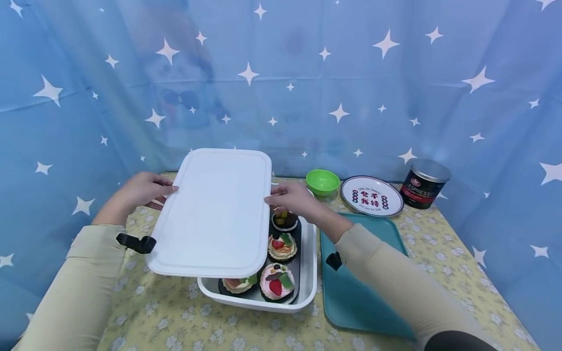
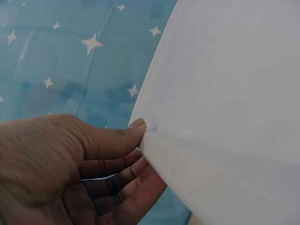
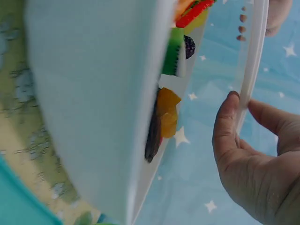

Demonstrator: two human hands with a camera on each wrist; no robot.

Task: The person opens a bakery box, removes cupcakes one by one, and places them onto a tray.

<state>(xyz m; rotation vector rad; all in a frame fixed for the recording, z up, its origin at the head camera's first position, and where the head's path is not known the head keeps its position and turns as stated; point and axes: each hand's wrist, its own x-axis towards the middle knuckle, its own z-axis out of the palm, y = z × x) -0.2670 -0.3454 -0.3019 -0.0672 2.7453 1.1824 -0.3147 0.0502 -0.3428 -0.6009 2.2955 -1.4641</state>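
Note:
A white rectangular lid (image 1: 215,209) with rounded corners is held up, tilted, above a white box (image 1: 309,273). My left hand (image 1: 147,190) pinches the lid's left edge; in the left wrist view the thumb (image 2: 117,143) lies on top, with fingers beneath. On the opposite edge my right hand (image 1: 291,197) pinches the rim, as the right wrist view also shows with that hand (image 3: 262,150). Inside the box stand several fruit tarts, among them a pink one (image 1: 277,282) and a cream one (image 1: 282,246), on a dark tray (image 1: 295,265). The lid hides the box's left part.
Right of the box lies a teal tray (image 1: 364,292), under my right forearm. Behind it are a green bowl (image 1: 322,183), a white plate (image 1: 372,196) with red characters, and a black espresso can (image 1: 425,184). A blue starry curtain (image 1: 298,97) closes off the back of the flowered table.

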